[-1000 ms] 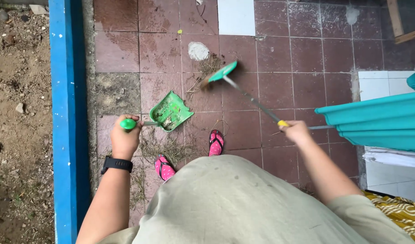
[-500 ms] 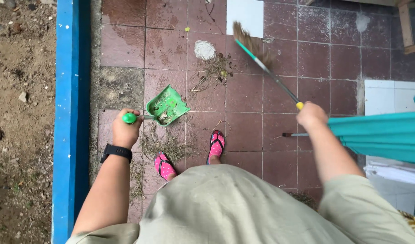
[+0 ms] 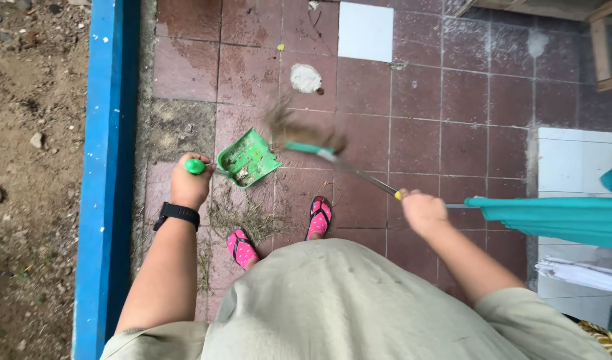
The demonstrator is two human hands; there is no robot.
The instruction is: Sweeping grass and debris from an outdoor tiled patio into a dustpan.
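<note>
**Sweeping on red tiles**

The left hand (image 3: 188, 187) grips the green dustpan (image 3: 248, 158) by its handle, pan resting on the tiled floor (image 3: 419, 93). The right hand (image 3: 423, 210) is closed around the broom (image 3: 306, 133), whose blurred bristles sit just beside the dustpan's mouth. Beyond lies a white patch (image 3: 306, 78).

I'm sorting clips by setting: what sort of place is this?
Probably a tiled porch or patio outside a house. Worn reddish floor tiles end at a blue painted kerb beside bare dirt ground, and dry grass litter lies by the green dustpan.
</note>
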